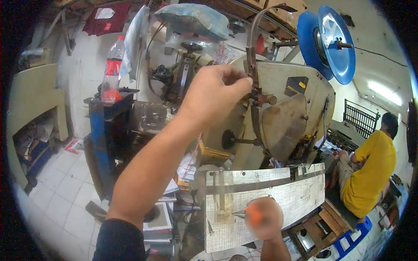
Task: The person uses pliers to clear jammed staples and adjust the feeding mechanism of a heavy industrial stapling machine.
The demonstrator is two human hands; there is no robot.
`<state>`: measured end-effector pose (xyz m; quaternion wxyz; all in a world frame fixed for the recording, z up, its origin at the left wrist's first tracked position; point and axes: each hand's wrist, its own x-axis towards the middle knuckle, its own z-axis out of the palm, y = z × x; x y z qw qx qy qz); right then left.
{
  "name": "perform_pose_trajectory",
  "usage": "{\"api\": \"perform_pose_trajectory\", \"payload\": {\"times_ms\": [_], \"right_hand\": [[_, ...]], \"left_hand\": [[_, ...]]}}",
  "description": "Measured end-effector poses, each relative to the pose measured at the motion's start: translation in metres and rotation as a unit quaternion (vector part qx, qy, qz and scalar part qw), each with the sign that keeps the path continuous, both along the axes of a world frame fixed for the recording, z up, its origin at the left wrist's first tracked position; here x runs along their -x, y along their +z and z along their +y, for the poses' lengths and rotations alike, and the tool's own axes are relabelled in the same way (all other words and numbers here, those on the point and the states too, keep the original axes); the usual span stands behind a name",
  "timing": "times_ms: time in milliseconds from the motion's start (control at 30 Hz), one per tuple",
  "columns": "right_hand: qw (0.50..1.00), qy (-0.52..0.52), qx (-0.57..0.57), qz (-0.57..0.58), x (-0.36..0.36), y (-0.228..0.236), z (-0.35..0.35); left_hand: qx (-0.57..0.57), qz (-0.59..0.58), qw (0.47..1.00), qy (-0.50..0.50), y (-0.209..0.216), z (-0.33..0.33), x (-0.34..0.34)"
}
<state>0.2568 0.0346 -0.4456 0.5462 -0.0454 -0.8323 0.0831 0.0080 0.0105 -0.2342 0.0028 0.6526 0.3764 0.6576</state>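
Diagonally upward, the left arm reaches across, its hand [217,89] raised, thumb and curled fingers pinching the machine's [272,74] upright metal bar [251,58]. Lower, the right hand [271,226] is over the metal table [302,191]; blur hides whether its fingers grip anything.

Bottle [112,70] stands left — machine [274,76] between — reel [337,61] right.

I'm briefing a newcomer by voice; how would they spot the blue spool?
Find the beige machine beyond the left hand. The blue spool sits above its upper right. Its glossy twin-disc form sets it apart from the puffy pale-blue bag farther left.
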Motion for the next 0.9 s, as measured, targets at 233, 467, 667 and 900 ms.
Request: {"api": "perform_pose_trajectory", "payload": {"times_ms": [233, 467, 667, 900], "right_hand": [[1.0, 0.001, -0.015, -0.003, 0.0, 0.0, 0.002], [1.0, 0.009, -0.005, -0.002, 0.001, 0.002, 0.003], [1.0, 0.01, 0.012, -0.001, 0.001, 0.002, 0.0], [0.999, 0.018, 0.0, -0.043, -0.005, 0.001, 0.004]], "left_hand": [[-0.066, -0.053, 0.996, -0.023, 0.012, 0.004, 0.009], [-0.059, -0.008, 0.998, 0.018, 0.018, -0.003, 0.003], [-0.022, 0.029, 0.996, 0.085, 0.023, -0.013, 0.0], [-0.015, 0.032, 0.993, 0.117, 0.022, -0.01, 0.0]]}}
